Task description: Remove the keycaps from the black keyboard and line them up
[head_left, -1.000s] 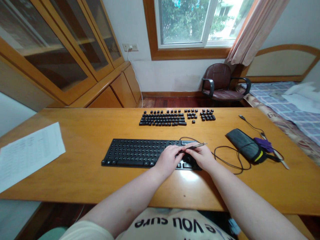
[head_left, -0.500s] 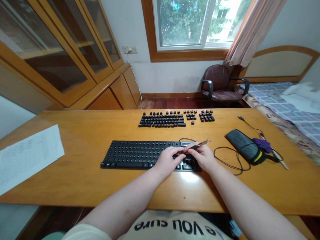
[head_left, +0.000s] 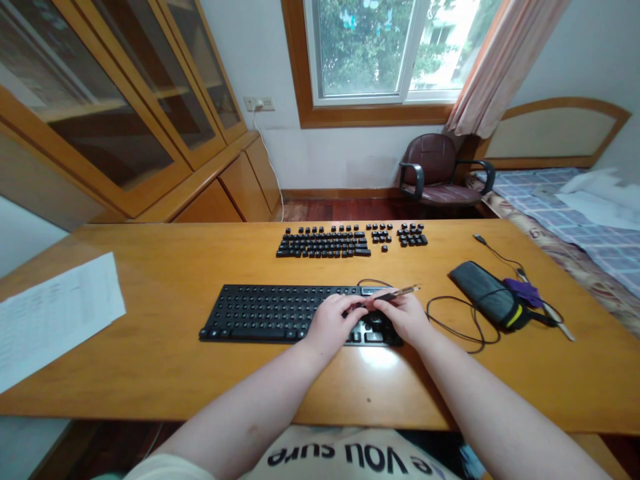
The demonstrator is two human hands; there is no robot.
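A black keyboard [head_left: 260, 310] lies on the desk with most of its keycaps off, leaving rows of bare switches. My right hand [head_left: 407, 317] is closed over its right end, pinching a slim dark stick-like tool [head_left: 400, 292] whose paler end points to the upper right. Its exact kind I cannot make out. Fingertips of my left hand [head_left: 334, 323] are pinched together and meet those of the right above the keyboard. What they grip, if anything, is hidden.
Loose black keycaps [head_left: 325, 243] are laid out in key order behind the keyboard. At right lie a grey pouch [head_left: 483, 290], a purple item [head_left: 523, 292] and a coiled black cable [head_left: 457, 330]. Paper sheets [head_left: 60, 317] rest at left. A chair [head_left: 435, 170] stands beyond the desk.
The view has tilted slightly. Both hands stay together over the keyboard's right side, and the tool's tilt has become a little flatter.
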